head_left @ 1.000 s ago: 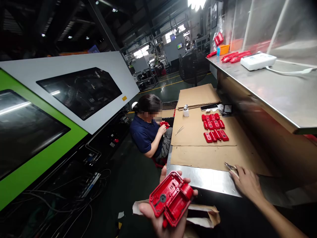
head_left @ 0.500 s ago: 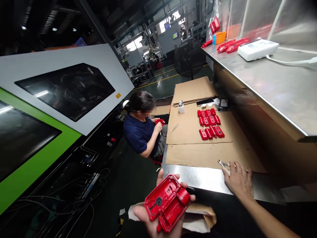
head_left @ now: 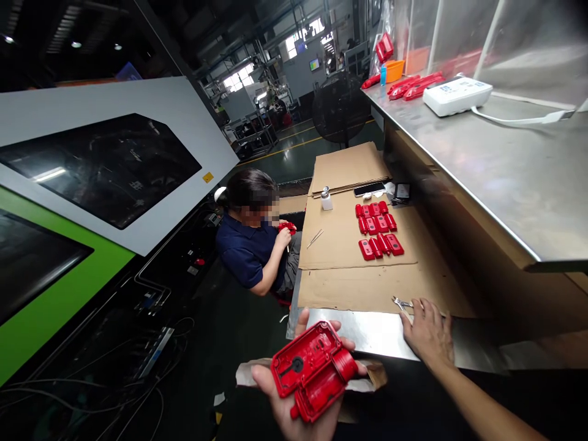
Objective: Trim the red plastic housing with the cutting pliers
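A red plastic housing half (head_left: 315, 370) lies in my left hand (head_left: 280, 404), its hollow side facing up. The fingers wrap round it from below, and the thumb is at its left side. It has a shallow flat compartment with a dark round mark and a rounded trough alongside. My right hand (head_left: 429, 331) rests palm down on the table's front edge, fingers stretched forward. Small metal nippers (head_left: 401, 302) stick out between its thumb and index finger; their handles are partly hidden under the hand.
Several red housing parts (head_left: 379, 226) lie in rows on cardboard (head_left: 340, 245), near tweezers (head_left: 315, 238), a white bottle (head_left: 326, 199) and a phone (head_left: 369, 190). A co-worker (head_left: 250, 239) sits left of the table, holding a red part. A metal shelf (head_left: 514, 177) overhangs the right.
The view has shifted slightly, so the table and my right hand appear further left. My left hand keeps the red housing half, tilted a little differently. The right hand stays on the table edge.
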A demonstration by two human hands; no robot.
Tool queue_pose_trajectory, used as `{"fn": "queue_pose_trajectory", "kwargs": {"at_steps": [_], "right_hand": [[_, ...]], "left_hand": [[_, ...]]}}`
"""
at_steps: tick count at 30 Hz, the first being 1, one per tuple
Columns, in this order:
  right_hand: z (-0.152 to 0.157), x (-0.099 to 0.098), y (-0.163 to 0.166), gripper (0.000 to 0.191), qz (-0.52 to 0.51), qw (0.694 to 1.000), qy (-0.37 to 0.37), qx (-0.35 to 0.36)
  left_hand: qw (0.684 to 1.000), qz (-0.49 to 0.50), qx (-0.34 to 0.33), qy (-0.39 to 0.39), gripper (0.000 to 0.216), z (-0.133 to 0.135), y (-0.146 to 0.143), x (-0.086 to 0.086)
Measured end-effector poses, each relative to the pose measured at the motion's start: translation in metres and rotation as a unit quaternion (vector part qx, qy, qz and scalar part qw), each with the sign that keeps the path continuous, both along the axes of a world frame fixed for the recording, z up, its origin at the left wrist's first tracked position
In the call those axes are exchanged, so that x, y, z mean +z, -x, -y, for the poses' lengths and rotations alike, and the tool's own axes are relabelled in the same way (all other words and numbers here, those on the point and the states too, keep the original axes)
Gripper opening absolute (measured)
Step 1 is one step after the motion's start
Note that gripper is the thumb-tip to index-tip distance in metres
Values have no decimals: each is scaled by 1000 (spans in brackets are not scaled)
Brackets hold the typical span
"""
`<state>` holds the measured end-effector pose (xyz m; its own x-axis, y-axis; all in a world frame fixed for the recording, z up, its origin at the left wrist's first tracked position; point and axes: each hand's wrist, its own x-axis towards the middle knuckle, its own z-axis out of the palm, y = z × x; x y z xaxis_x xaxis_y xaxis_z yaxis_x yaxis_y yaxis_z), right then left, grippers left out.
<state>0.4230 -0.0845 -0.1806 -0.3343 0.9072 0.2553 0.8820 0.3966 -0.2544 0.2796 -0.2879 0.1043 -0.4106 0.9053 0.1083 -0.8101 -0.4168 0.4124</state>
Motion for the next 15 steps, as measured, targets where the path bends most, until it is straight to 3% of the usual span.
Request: {"fn": "queue_pose_trajectory", "kwargs": {"at_steps": [8, 13, 15], "right_hand": [[0, -4, 3, 55, -8, 1000, -11, -7], [0, -5, 4, 54, -3, 1000, -12, -7], [0, -4, 3, 54, -1, 1000, -12, -8]], "left_hand": [[999, 11, -22, -29, 101, -12, 3, -5], [996, -39, -62, -60, 96, -17, 9, -10], [996, -60, -58, -39, 95, -17, 12, -12]]}}
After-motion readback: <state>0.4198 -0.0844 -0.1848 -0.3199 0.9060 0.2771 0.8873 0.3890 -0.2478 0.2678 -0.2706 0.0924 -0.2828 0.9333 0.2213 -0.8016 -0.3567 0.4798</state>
